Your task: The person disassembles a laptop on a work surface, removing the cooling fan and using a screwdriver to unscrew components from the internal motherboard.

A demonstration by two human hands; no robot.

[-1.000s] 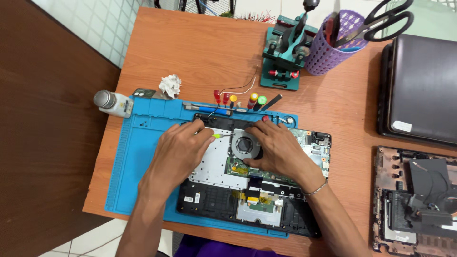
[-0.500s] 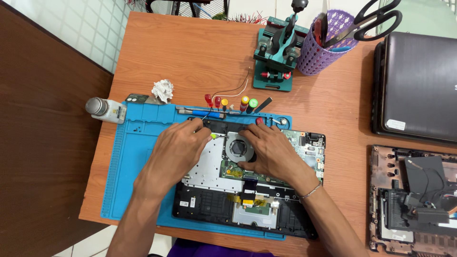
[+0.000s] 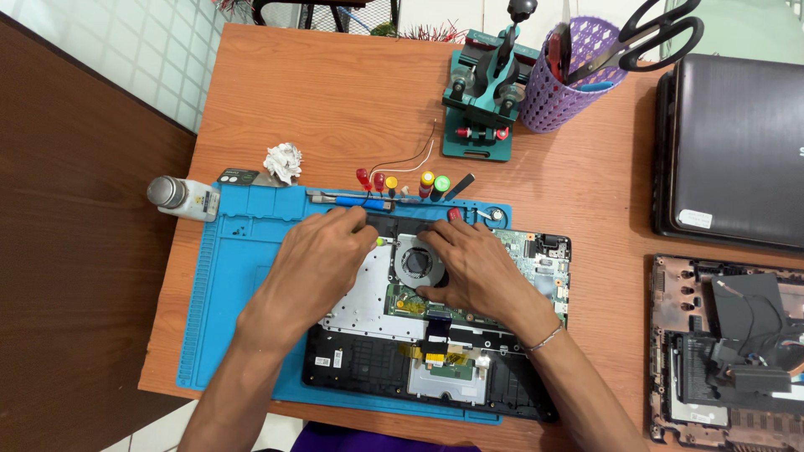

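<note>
An opened laptop base [image 3: 360,368] lies on a blue work mat [image 3: 234,285], its green circuit board [image 3: 536,259] and round cooling fan [image 3: 416,259] exposed. My left hand [image 3: 318,264] rests on the silver plate left of the fan, fingers closed on a small screwdriver with a yellow-green tip [image 3: 381,242] pointing at the fan's upper left corner. Across the fan's right side lies my right hand [image 3: 473,268], fingers spread and pressing down on the fan and board. A thin bracelet circles that wrist.
Several coloured screwdrivers [image 3: 402,184] lie along the mat's top edge. A white bottle [image 3: 180,199] and crumpled tissue [image 3: 283,161] sit at the left. A green vise [image 3: 486,92], a purple cup with scissors [image 3: 578,71], a closed laptop [image 3: 737,146] and another opened base [image 3: 729,351] stand to the right.
The view has shifted slightly. Both hands stay on the laptop around the fan, with only small finger movements.
</note>
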